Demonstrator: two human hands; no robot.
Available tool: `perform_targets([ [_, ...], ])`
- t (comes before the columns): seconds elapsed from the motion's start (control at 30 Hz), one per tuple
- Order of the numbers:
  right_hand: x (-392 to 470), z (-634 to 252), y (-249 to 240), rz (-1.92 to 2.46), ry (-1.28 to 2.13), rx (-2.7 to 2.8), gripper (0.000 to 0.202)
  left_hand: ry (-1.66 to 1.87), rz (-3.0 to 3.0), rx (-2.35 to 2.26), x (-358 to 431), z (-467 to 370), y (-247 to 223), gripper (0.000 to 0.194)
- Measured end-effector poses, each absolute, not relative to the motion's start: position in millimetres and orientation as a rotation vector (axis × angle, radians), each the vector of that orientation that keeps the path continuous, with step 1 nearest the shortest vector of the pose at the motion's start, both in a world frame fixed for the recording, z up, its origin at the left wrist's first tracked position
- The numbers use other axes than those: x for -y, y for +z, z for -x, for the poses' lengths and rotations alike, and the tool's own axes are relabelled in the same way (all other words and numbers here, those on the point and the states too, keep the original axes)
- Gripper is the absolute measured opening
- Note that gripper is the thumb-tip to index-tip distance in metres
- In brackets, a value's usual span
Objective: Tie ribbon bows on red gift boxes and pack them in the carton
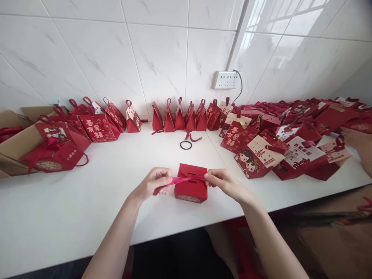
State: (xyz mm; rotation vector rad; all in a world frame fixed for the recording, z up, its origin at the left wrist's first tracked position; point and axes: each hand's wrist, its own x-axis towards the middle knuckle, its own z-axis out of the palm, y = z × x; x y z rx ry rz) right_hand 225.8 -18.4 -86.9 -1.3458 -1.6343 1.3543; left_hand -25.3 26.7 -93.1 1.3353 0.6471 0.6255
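I monitor both hands through the head camera; the left hand (pixel 158 182) is narrowed to a pinch, thumb against fingers, on one end of a red ribbon (pixel 181 180); the right hand (pixel 225 184) is likewise narrowed, gripping the opposite end; the ribbon runs between the two pinches and gathers at the middle of the top of a red gift box (pixel 188 192). I locate this box directly between the hands, seated on the white table (pixel 87 209); a patterned emblem shows low on its near face; a length of ribbon hangs under the left fingers.

Straight ahead of the hands, I register a black ring (pixel 186 146) lying flat; just beyond it lies a short loose ribbon (pixel 195 138); farther out, wedge-shaped boxes (pixel 179 122) stand upright in a row near the tiled wall (pixel 95 46), each with a loop on top; a power socket (pixel 226 80) is fixed above them, ahead and to the right.

Well out to the left of the left hand, I note a red box with a bow (pixel 58 157), resting beside an open cardboard carton (pixel 13 153); to the right of the right hand, a pile of red boxes (pixel 305 155) spreads across the table; at its far side, I see another person's hand (pixel 359 147), partly cut off by the frame edge.
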Motion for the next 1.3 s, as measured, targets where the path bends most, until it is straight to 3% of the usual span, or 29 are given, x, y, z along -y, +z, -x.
perform_targets([
  [0.17,27.8,-217.0,-99.8,1.231,1.607,1.533,0.037,0.715,-1.159,-0.758,-11.4,38.3,-106.3,0.038],
  [0.63,36.0,-218.0,-111.0,1.22,1.55,1.58,0.038,0.729,-1.429,-1.062,31.5,55.2,-140.7,0.032],
  [0.8,42.8,-222.6,-98.1,1.217,1.478,1.69,0.038,0.689,-1.457,-1.051,34.6,51.2,-126.0,0.031],
  [1.03,54.6,-214.8,-64.6,1.149,1.199,1.851,0.022,0.593,-1.438,-1.004,38.3,36.2,-95.7,0.025],
  [1.3,49.0,-172.6,-86.1,1.192,1.036,1.757,0.03,0.567,-1.672,-1.127,45.6,27.8,-80.0,0.023],
])
